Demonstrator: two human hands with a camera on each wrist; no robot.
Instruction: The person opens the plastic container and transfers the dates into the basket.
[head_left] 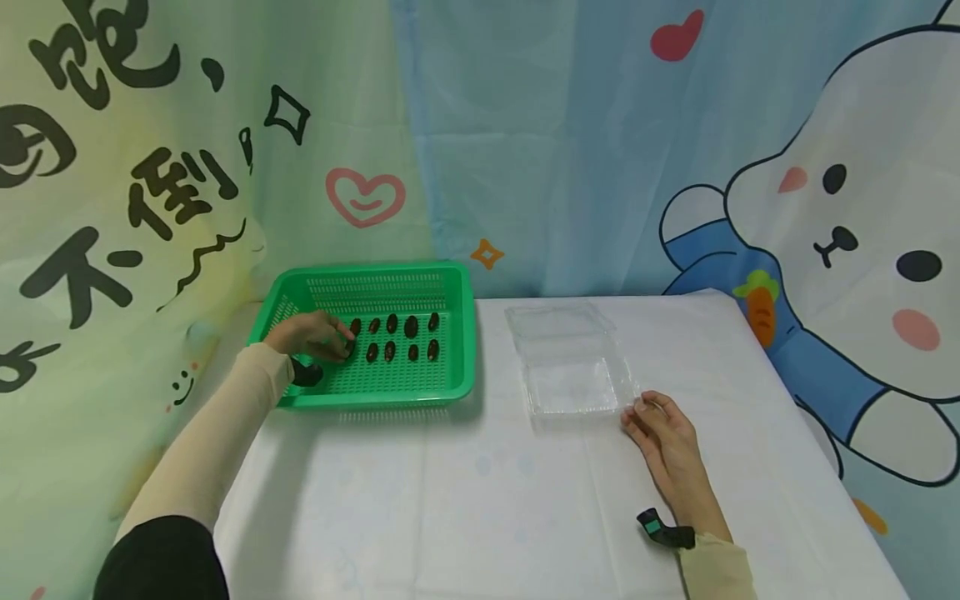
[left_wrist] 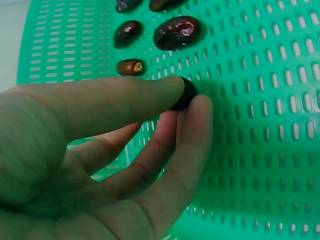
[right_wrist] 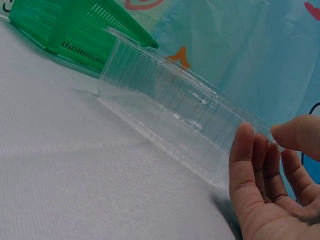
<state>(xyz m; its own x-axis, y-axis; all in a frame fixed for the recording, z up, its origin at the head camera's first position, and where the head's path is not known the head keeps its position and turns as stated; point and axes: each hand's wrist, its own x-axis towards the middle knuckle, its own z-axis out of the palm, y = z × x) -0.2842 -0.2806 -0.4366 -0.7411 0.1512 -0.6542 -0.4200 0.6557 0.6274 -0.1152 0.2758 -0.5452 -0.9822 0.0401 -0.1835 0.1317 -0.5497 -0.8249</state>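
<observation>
Over the left side of a green basket (head_left: pixel 471 333), my left hand (head_left: pixel 311 335) pinches a dark date (left_wrist: pixel 188 95) between thumb and fingertips. More shiny brown dates (head_left: pixel 411 327) lie on the basket floor in two rough rows, to the right of that hand. In the left wrist view, a wrinkled date (left_wrist: pixel 178 33) lies just beyond the thumb. My right hand (head_left: pixel 666 442) holds the near right corner of a clear plastic box (head_left: pixel 577 385), its thumb over the rim and fingers against the outer wall. The box's lid (head_left: pixel 558 321) is folded back behind it.
Both basket and box stand on a table with a white cloth (head_left: pixel 450 500), the basket left and the box right of centre. Behind them hangs a printed curtain (head_left: pixel 525 167) with hearts, lettering and a cartoon animal, close to the table's back edge.
</observation>
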